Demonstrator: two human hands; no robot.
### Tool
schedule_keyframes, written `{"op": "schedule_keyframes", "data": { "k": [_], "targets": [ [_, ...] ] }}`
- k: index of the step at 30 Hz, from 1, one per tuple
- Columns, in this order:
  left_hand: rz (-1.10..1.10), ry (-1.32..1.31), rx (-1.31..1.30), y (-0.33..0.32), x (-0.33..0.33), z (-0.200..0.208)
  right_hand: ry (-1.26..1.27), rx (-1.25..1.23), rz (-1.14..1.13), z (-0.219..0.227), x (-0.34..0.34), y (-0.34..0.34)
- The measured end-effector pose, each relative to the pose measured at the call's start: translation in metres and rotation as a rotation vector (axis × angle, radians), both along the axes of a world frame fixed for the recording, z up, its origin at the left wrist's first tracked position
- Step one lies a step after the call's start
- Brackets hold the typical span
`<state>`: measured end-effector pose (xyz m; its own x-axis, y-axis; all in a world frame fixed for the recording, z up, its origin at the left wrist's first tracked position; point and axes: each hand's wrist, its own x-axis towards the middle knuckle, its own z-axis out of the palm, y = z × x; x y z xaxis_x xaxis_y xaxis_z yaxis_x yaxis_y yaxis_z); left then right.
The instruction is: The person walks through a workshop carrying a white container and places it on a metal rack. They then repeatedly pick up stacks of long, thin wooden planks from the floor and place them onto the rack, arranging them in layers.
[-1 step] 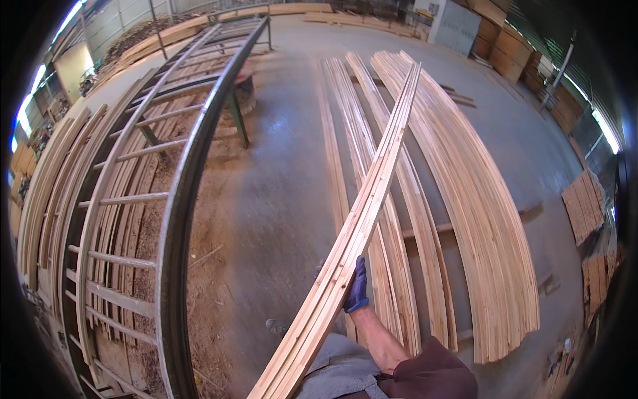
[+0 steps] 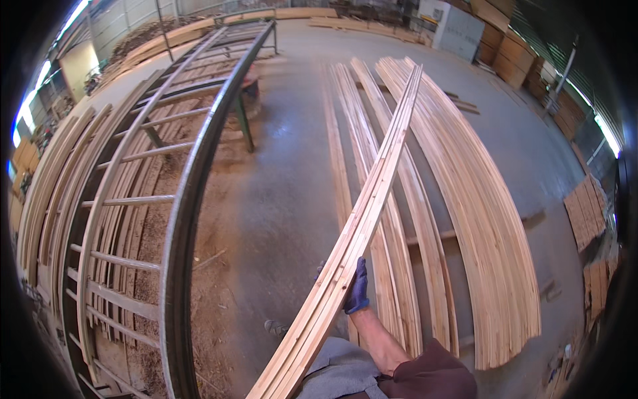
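My right hand (image 2: 357, 292), in a blue-purple work glove, is closed round the right edge of a bundle of long wooden strips (image 2: 345, 247). The thumb lies along the edge, while the fingers pass underneath, out of sight. A small dark-blue patch shows at the bundle's left edge; whose fingertips these are I cannot make out. The strips lie together lengthwise, slanting from the lower edge up to the far right, above other boards. My left hand does not show.
A metal roller conveyor (image 2: 178, 219) on green legs runs along the left, with loose wooden strips (image 2: 126, 233) beyond it. To the right lie narrow rows of boards (image 2: 425, 246) and a broad stack of boards (image 2: 492, 266) on crosspieces. Sawdust (image 2: 211, 292) covers the floor beside the conveyor.
The background has shifted slightly down and right in the view. My right hand keeps the same hold on the wooden strips.
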<state>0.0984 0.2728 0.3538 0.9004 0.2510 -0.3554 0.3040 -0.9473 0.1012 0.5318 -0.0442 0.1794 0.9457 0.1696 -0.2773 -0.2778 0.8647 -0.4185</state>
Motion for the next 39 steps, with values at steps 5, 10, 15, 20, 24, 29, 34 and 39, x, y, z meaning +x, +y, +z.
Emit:
{"op": "schedule_keyframes", "data": {
  "k": [5,10,15,20,24,29,34,39],
  "targets": [
    [-0.003,-0.075,0.039,0.061,0.044,0.027,-0.129,0.122,0.110,0.065,0.081,0.098],
    [0.083,-0.160,0.103,0.105,0.100,0.059,-0.282,0.100,0.187,0.092,0.160,0.190],
    [0.201,-0.141,0.161,0.143,0.151,0.043,-0.297,0.204,0.300,0.116,0.235,0.278],
    [0.303,-0.105,0.161,0.167,0.234,0.037,-0.310,0.267,0.357,0.116,0.331,0.350],
    [0.375,-0.082,0.147,0.181,0.318,0.035,-0.298,0.215,0.476,0.108,0.431,0.396],
    [0.389,-0.133,0.169,0.205,0.406,0.031,-0.238,0.194,0.549,0.106,0.525,0.445],
    [0.477,-0.047,0.066,0.232,0.465,0.021,-0.145,0.134,0.559,0.099,0.603,0.498],
    [0.447,-0.254,0.015,0.266,0.553,0.012,-0.206,0.091,0.574,0.060,0.695,0.544]
  ]
}}
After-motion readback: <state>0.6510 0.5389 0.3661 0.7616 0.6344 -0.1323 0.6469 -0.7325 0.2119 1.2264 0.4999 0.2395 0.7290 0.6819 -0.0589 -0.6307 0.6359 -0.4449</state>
